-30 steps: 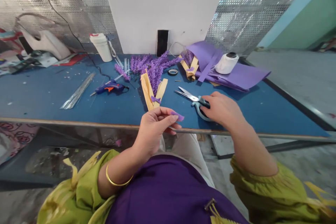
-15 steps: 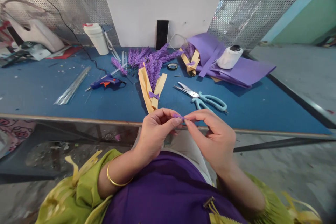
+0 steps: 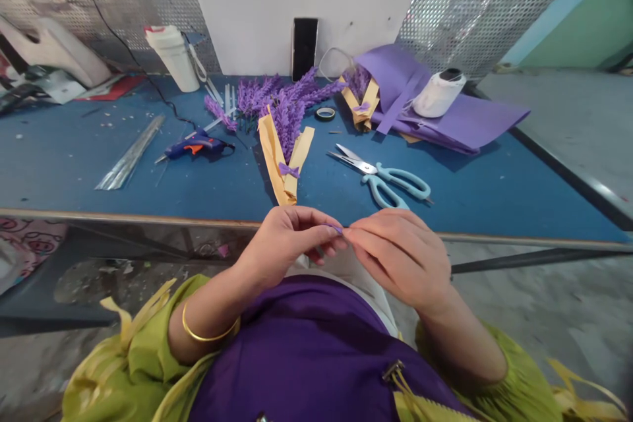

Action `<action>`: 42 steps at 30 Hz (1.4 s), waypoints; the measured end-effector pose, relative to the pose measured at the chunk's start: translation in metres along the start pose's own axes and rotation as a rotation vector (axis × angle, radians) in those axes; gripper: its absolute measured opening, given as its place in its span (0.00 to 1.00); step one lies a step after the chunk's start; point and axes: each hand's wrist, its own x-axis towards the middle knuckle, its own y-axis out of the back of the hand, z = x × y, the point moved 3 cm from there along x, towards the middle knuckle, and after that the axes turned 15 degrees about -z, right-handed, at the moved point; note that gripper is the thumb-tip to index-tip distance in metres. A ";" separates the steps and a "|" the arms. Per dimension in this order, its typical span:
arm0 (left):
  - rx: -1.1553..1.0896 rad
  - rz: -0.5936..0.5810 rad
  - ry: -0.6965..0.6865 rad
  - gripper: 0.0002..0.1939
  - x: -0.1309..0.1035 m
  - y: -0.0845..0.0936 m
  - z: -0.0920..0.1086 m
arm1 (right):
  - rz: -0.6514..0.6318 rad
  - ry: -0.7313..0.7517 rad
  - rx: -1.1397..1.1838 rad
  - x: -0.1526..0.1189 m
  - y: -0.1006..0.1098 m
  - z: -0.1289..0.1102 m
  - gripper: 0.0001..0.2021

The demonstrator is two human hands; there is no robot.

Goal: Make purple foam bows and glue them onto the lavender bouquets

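Between thumb and fingers, my left hand (image 3: 291,237) pinches a small purple piece (image 3: 336,229), mostly hidden by the fingers. The fingertips of my right hand (image 3: 403,254) are pressed together at the right end of that piece. Both hands are in front of the table's front edge. Beyond them lies a bunch of purple flowers (image 3: 287,128) in yellow paper (image 3: 271,155), with a small purple bow (image 3: 289,170) on it. Scissors (image 3: 363,168) with light blue handles lie partly open to its right.
On the blue table (image 3: 222,188) are a blue glue gun (image 3: 195,144), clear sticks (image 3: 129,155), black tape (image 3: 325,114), a smaller bouquet (image 3: 362,102), purple sheets (image 3: 465,122) and a thread spool (image 3: 438,93). A phone (image 3: 304,49) and white cup (image 3: 174,59) stand behind.
The right hand's fingers have closed in over the purple piece, now less visible. My left hand has shifted slightly left. The view has tilted a little, so the table items appear higher.
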 end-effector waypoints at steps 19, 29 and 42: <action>0.117 0.223 -0.160 0.03 -0.013 -0.007 -0.004 | 0.108 -0.704 0.719 -0.016 -0.017 0.001 0.06; 0.571 0.356 -0.307 0.02 -0.023 -0.013 -0.002 | 0.037 -0.632 0.695 -0.004 -0.009 -0.012 0.04; 0.427 0.320 -0.308 0.03 -0.023 -0.009 -0.007 | 0.069 -0.633 0.852 -0.003 -0.017 -0.014 0.05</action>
